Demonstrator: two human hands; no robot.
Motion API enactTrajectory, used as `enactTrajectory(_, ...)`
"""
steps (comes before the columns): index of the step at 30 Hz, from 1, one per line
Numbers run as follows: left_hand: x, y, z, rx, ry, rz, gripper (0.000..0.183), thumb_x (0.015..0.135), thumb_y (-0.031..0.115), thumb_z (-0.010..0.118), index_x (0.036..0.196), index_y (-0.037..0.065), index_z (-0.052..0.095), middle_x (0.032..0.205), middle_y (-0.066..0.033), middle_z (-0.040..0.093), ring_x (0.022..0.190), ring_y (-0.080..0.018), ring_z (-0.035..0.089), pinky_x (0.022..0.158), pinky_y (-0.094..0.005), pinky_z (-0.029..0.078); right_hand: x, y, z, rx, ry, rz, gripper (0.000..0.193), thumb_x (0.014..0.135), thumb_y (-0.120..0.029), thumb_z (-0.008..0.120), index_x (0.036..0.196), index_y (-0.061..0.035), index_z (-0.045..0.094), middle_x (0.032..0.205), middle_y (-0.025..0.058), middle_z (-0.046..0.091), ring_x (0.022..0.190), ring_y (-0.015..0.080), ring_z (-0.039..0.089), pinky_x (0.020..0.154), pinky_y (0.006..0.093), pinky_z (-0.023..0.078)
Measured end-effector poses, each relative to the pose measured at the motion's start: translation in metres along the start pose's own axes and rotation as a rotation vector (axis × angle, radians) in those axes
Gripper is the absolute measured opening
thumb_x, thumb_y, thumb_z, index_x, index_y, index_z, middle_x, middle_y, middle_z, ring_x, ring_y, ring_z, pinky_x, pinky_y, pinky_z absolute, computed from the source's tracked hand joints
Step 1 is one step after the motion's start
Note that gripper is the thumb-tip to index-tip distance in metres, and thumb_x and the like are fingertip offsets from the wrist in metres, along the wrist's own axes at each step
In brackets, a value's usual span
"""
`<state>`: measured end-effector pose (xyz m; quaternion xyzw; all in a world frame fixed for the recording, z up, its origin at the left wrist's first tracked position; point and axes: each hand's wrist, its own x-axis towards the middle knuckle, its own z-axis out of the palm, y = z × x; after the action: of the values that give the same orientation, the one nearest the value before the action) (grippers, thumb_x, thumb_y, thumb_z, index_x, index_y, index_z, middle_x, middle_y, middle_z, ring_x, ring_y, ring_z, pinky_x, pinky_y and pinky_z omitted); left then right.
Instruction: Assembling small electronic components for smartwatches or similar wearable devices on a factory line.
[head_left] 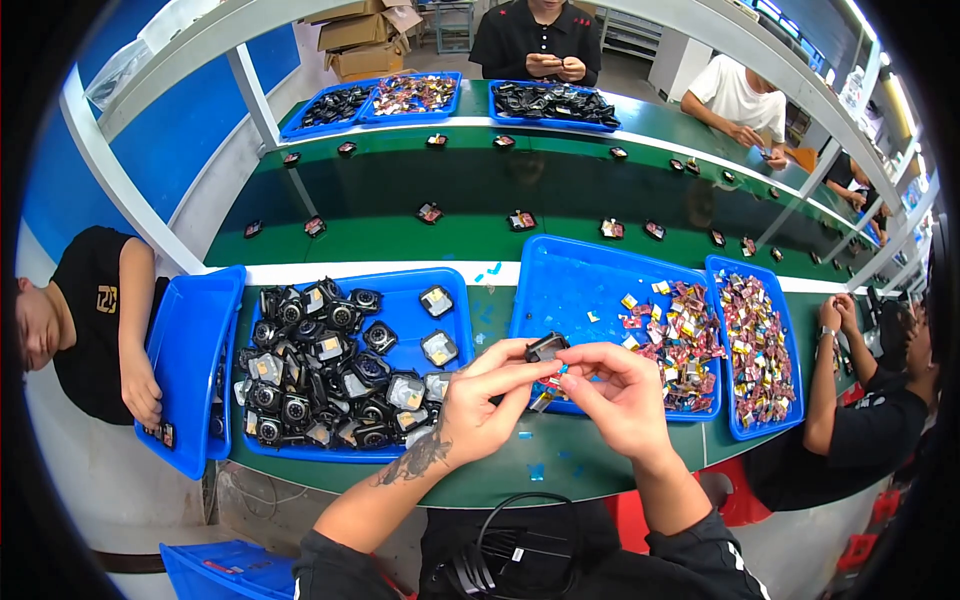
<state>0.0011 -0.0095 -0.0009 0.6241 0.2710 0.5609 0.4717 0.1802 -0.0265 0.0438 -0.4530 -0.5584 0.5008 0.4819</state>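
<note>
In front of me my left hand (487, 400) grips a small black smartwatch case (546, 346), its fingers closed round the edge. My right hand (622, 393) has thumb and forefinger pinched at a small component with red and blue parts (549, 386) just below the case. Fingers partly cover this component, so I cannot tell whether it is joined to the case. To the left, a blue tray (462, 300) holds a heap of black watch cases (325, 345). Behind and right of my hands, another blue tray (570, 262) contains small red, white and yellow components (680, 345).
A narrower blue tray (790, 340) of similar components stands at the right. Beyond a white ledge, watch parts (521, 219) lie spaced along a green conveyor belt (380, 190). Blue film scraps (537, 472) lie near the table's front edge. Co-workers sit left, right and across.
</note>
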Motion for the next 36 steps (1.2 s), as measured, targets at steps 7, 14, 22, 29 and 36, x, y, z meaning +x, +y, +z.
enactTrajectory(7, 0.005, 0.006, -0.007, 0.387, -0.099, 0.2, 0.024, 0.077, -0.007, 0.071, 0.101, -0.001, 0.072, 0.109, -0.0164, 0.067, 0.094, -0.0236, 0.07, 0.079, -0.0298, 0.058, -0.001, 0.006, -0.015, 0.13, -0.071, 0.091, 0.016, 0.086, 0.001, 0.068, 0.102, 0.0054, 0.065, 0.09, 0.0086, 0.067, 0.083, 0.0097, 0.063, 0.073, 0.0219, 0.055)
enactTrajectory(14, -0.001, -0.002, -0.003, -0.226, -0.072, -0.314, 0.014, 0.084, 0.003, 0.071, 0.096, -0.004, 0.071, 0.095, -0.0094, 0.07, 0.086, -0.014, 0.067, 0.076, -0.0262, 0.057, -0.002, 0.01, -0.02, 0.066, -0.12, 0.008, 0.009, 0.088, 0.001, 0.067, 0.094, 0.0023, 0.061, 0.095, 0.0051, 0.062, 0.089, 0.0096, 0.061, 0.075, 0.0219, 0.054)
enactTrajectory(22, 0.001, -0.009, -0.002, -0.29, -0.042, -0.512, 0.019, 0.086, 0.006, 0.072, 0.098, -0.009, 0.068, 0.099, -0.0109, 0.07, 0.089, -0.0131, 0.067, 0.081, -0.0255, 0.055, -0.007, 0.004, -0.004, -0.148, 0.065, -0.029, 0.02, 0.083, 0.002, 0.071, 0.1, 0.0011, 0.059, 0.09, 0.0048, 0.063, 0.084, 0.0094, 0.063, 0.073, 0.0226, 0.054)
enactTrajectory(29, 0.0, -0.006, 0.008, -0.382, 0.044, -0.486, 0.03, 0.086, -0.005, 0.067, 0.116, -0.008, 0.064, 0.115, -0.0148, 0.066, 0.095, -0.0148, 0.066, 0.089, -0.0269, 0.054, -0.003, 0.016, 0.001, -0.231, 0.149, -0.146, 0.033, 0.08, 0.003, 0.072, 0.107, -0.0006, 0.052, 0.082, 0.0041, 0.064, 0.068, 0.0058, 0.058, 0.062, 0.0201, 0.047)
enactTrajectory(36, -0.002, -0.007, 0.01, -0.318, 0.079, -0.406, 0.04, 0.086, -0.007, 0.065, 0.125, -0.004, 0.06, 0.111, -0.014, 0.067, 0.094, -0.0152, 0.066, 0.088, -0.028, 0.055, -0.001, 0.019, 0.006, -0.26, 0.164, -0.153, 0.038, 0.08, 0.004, 0.071, 0.112, -0.0017, 0.051, 0.083, 0.0034, 0.061, 0.069, 0.0062, 0.057, 0.061, 0.0208, 0.047)
